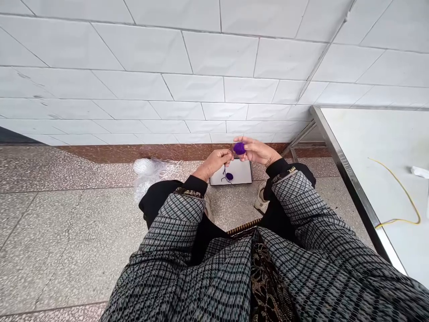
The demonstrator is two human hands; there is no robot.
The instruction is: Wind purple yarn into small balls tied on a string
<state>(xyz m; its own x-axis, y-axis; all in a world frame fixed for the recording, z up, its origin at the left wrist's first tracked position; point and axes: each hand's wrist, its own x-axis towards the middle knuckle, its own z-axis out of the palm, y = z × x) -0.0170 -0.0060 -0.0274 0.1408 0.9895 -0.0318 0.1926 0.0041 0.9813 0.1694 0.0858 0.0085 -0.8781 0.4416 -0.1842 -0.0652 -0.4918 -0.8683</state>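
Note:
A small ball of purple yarn (239, 148) sits in my right hand (257, 151), gripped between the thumb and fingers. To its left, my left hand (216, 162) is closed in a pinch at the fingertips, on a dark strand of yarn (224, 170) that hangs down from it. Below both hands, a smaller dark purple yarn ball (229, 176) lies on a white board or box lid (243, 172) with dark edges, on the floor. Loose strand ends lie beside that smaller ball.
A clear plastic bag of white yarn (144, 167) rests on the floor by my left knee. At the right stands a metal-edged white table (368, 134) with a yellow cord (407, 192) on it. A white tiled wall (221, 53) rises in front.

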